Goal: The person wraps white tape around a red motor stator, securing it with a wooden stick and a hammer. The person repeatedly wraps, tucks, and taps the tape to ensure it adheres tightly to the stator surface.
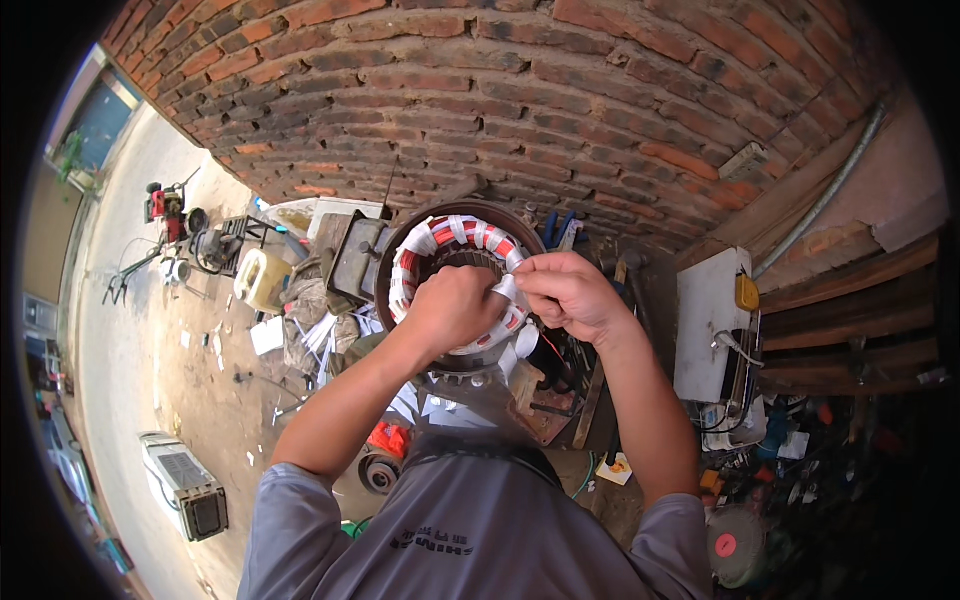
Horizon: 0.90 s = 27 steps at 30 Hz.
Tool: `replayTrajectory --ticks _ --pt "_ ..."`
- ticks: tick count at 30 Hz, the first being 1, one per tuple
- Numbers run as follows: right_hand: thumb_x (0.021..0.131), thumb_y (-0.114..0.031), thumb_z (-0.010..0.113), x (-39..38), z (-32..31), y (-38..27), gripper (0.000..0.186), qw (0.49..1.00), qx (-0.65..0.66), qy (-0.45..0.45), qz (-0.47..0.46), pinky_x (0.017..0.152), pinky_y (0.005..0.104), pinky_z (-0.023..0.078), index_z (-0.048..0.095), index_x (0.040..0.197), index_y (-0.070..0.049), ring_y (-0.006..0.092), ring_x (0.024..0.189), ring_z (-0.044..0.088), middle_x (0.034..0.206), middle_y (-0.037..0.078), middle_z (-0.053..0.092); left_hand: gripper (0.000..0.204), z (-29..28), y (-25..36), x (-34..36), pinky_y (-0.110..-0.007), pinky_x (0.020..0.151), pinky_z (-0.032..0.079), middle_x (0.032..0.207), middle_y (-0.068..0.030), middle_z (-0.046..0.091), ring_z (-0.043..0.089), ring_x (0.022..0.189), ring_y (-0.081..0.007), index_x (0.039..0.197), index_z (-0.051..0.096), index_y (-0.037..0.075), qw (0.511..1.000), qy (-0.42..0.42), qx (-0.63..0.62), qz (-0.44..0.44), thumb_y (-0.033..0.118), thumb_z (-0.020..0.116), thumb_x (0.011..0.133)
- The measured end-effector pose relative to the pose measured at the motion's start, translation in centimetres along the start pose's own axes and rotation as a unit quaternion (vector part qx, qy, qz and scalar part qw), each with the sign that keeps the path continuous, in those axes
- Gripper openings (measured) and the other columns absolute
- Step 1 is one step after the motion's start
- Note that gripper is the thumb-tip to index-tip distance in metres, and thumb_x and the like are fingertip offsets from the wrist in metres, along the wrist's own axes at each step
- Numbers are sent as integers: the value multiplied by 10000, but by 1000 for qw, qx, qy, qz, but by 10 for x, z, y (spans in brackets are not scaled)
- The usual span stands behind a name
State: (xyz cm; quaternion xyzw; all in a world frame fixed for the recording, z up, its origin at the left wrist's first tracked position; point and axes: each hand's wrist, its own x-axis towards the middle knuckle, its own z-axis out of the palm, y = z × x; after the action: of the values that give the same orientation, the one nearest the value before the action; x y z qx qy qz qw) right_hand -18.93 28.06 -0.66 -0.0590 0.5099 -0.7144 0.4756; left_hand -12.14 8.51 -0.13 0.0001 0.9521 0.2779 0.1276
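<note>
A ring of wire coil (428, 236), red under white wrapping, sits at the centre of the frame inside a round metal shell (522, 221). The left hand (455, 300) lies over the ring's opening with its fingers bent down inside; whether they grip anything there, I cannot tell. The right hand (572, 293) is at the ring's right side, thumb and fingertips pinched together on white tape (509, 288), and a loose length of tape hangs just below. Pliers (566, 232) with blue handles lie just above the right hand. Left of the shell stands a dark metal box (358, 258), and farther left a cream jug (262, 280). Paper strips (318, 338) are scattered below the jug. A white box (710, 325) stands at centre right. A boxy appliance (185, 487) rests at lower left, and a brick wall (470, 100) fills the top.
</note>
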Motion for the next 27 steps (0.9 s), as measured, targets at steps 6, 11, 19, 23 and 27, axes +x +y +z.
replayTrajectory --ticks 6,11,19,23,27 --pt "985 -103 618 -1 8 -1 139 994 -99 40 -10 426 220 218 654 984 31 18 498 373 620 -36 505 275 8 -16 18 -497 830 584 926 -248 731 726 918 -411 921 758 27 993 -79 81 -28 279 668 855" --pt "980 -114 620 -9 5 7 156 979 -175 96 -50 448 240 260 659 952 34 37 515 397 633 -22 525 213 13 -8 10 -499 789 591 872 -237 735 735 856 -411 856 769 38 987 -13 161 -10 229 675 843" --pt "980 -114 638 -47 11 31 163 930 -278 195 -143 650 233 432 695 957 37 50 726 557 772 -4 629 186 15 7 -19 -531 716 574 750 -243 689 701 755 -433 807 722 19 994 90 57 28 188 660 854" --pt "949 -171 722 -51 14 58 235 857 -362 264 -255 649 294 496 659 974 55 129 718 619 873 83 686 97 14 18 -34 -512 672 549 747 -225 678 679 723 -430 825 678 -4 991 125 9 36 84 638 829" --pt "917 -239 763 -62 18 57 319 852 -420 271 -155 660 351 540 646 928 57 203 727 702 823 121 722 109 25 25 -43 -474 593 553 745 -129 650 674 646 -379 761 615 48 973 177 90 119 123 680 807"
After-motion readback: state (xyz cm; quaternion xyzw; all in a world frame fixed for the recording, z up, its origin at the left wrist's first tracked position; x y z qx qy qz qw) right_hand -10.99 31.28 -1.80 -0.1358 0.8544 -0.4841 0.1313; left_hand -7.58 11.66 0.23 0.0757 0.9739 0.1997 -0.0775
